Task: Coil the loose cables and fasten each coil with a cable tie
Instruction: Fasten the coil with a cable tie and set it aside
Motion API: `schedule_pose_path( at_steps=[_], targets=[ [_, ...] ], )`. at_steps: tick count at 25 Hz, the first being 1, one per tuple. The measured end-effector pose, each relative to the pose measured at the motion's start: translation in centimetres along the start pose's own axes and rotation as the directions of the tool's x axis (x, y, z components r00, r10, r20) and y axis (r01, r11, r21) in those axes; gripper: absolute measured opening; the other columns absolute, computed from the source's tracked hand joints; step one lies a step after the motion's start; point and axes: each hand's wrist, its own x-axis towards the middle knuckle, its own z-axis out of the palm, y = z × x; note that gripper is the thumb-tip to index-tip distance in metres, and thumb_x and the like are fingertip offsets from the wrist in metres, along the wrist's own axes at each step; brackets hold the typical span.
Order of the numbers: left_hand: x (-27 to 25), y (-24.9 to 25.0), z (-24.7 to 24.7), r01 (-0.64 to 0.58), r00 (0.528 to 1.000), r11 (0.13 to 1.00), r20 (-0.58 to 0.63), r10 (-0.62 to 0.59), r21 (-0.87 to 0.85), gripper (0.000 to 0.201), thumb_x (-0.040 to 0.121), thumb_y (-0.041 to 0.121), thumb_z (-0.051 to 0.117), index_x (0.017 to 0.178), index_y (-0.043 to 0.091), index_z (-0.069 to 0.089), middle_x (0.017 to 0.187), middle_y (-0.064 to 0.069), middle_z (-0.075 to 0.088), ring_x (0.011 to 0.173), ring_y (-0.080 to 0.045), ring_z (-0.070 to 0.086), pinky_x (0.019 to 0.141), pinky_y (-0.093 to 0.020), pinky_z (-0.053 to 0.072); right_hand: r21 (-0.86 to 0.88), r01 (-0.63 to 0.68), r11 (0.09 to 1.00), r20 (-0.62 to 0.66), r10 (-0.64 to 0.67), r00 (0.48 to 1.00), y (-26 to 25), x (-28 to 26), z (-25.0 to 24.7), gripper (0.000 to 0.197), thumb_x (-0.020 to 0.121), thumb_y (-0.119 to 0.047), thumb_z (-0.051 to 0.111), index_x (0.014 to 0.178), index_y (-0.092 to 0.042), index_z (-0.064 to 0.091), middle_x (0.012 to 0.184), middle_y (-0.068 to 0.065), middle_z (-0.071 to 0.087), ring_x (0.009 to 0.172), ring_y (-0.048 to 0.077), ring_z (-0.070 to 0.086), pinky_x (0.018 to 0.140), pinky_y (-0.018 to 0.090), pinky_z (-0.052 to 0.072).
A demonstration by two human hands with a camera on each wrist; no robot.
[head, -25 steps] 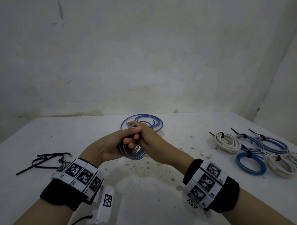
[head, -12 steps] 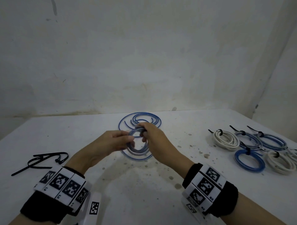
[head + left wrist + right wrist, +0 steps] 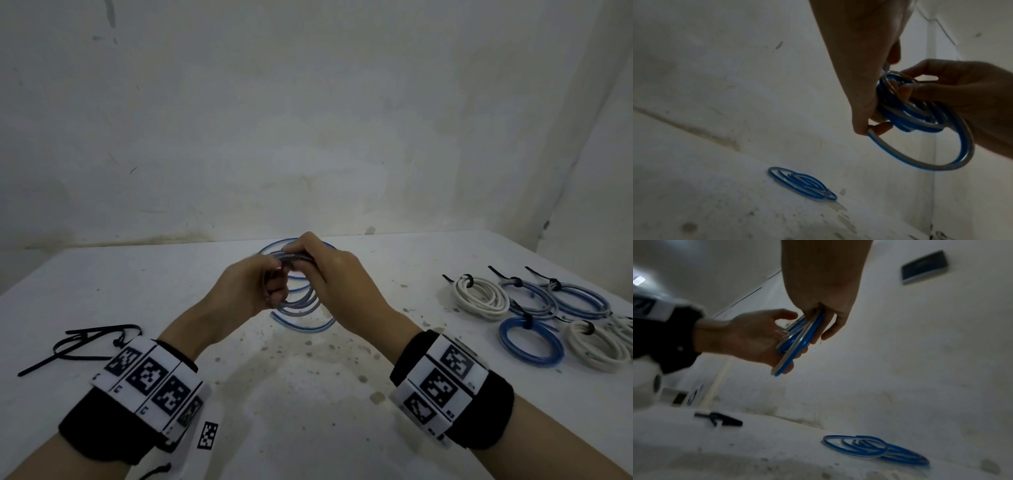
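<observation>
A partly wound blue-and-grey cable coil (image 3: 299,301) hangs above the table between both hands. My left hand (image 3: 275,286) grips its left side with curled fingers, and the cable end sticks out below the thumb (image 3: 869,131). My right hand (image 3: 303,255) pinches the coil's top from the right. One wider loop (image 3: 962,162) sags below the bundle. A second loose blue cable (image 3: 869,448) lies in flat rings on the table behind, mostly hidden by the hands in the head view. Black cable ties (image 3: 85,342) lie at the left.
Several tied coils, white (image 3: 479,298) and blue (image 3: 529,342), lie grouped at the table's right side. The speckled white table (image 3: 308,394) meets a wall at the back and a corner at the far right.
Both hands have lifted the coil and carried it a little farther away. The right hand has moved from the coil's side to its top, and a wider loop now hangs below.
</observation>
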Motion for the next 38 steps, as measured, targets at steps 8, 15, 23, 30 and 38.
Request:
schedule_pose_path(
  at_steps=[8, 15, 23, 30, 38],
  targets=[
    [0.8, 0.1, 0.8, 0.088, 0.996, 0.94, 0.033, -0.081, -0.33, 0.044, 0.091, 0.043, 0.038, 0.06, 0.011, 0.046, 0.043, 0.005, 0.03, 0.038, -0.008, 0.032, 0.041, -0.016, 0.038, -0.034, 0.127, 0.991, -0.102, -0.13, 0.986, 1.3, 1.7, 0.0, 0.03, 0.092, -0.019, 0.044, 0.11, -0.015, 0.068, 0.087, 0.005, 0.066, 0.076, 0.02, 0.062, 0.069, 0.029, 0.049],
    [1.1, 0.5, 0.0, 0.121, 0.962, 0.743, 0.263, 0.077, -0.658, 0.035, 0.094, 0.023, 0.041, 0.076, 0.004, 0.064, 0.056, 0.001, 0.054, 0.052, -0.013, 0.053, 0.06, -0.025, 0.052, 0.283, -0.074, 0.956, 0.0, 0.077, 0.997, 2.1, 2.0, -1.4, 0.037, 0.099, -0.01, 0.04, 0.123, -0.035, 0.052, 0.086, 0.01, 0.063, 0.051, 0.007, 0.054, 0.051, 0.017, 0.046],
    [1.5, 2.5, -1.4, -0.094, 0.952, 0.693, 0.139, 0.272, -0.715, 0.026, 0.094, 0.021, 0.044, 0.083, 0.007, 0.063, 0.062, 0.005, 0.056, 0.06, -0.011, 0.056, 0.071, -0.024, 0.052, -0.349, 0.334, 0.876, 0.106, -0.317, 0.942, 4.0, -0.9, -1.5, 0.03, 0.093, -0.024, 0.038, 0.108, -0.016, 0.063, 0.092, -0.001, 0.066, 0.068, 0.012, 0.055, 0.057, 0.024, 0.043],
    [0.8, 1.6, 0.5, -0.336, 0.942, 0.915, -0.067, 0.329, -0.225, 0.03, 0.101, 0.022, 0.028, 0.087, 0.014, 0.054, 0.071, 0.007, 0.06, 0.077, -0.008, 0.062, 0.084, -0.023, 0.051, 0.254, 0.185, 0.95, -0.174, -0.143, 0.974, 0.9, 0.0, -0.7, 0.013, 0.084, -0.012, 0.064, 0.097, -0.014, 0.064, 0.086, 0.002, 0.065, 0.075, 0.0, 0.058, 0.072, 0.011, 0.046],
    [0.8, -2.7, 0.8, -0.251, 0.962, 0.964, -0.093, 0.258, 0.083, 0.032, 0.1, 0.024, 0.03, 0.104, 0.01, 0.058, 0.075, 0.01, 0.064, 0.077, -0.006, 0.06, 0.077, -0.023, 0.047, 0.649, -0.353, 0.674, -0.003, 0.466, 0.885, -0.4, -0.1, 2.1, 0.037, 0.078, -0.01, 0.073, 0.073, -0.013, 0.036, 0.065, 0.008, 0.062, 0.046, 0.009, 0.059, 0.05, 0.022, 0.051]
  ],
)
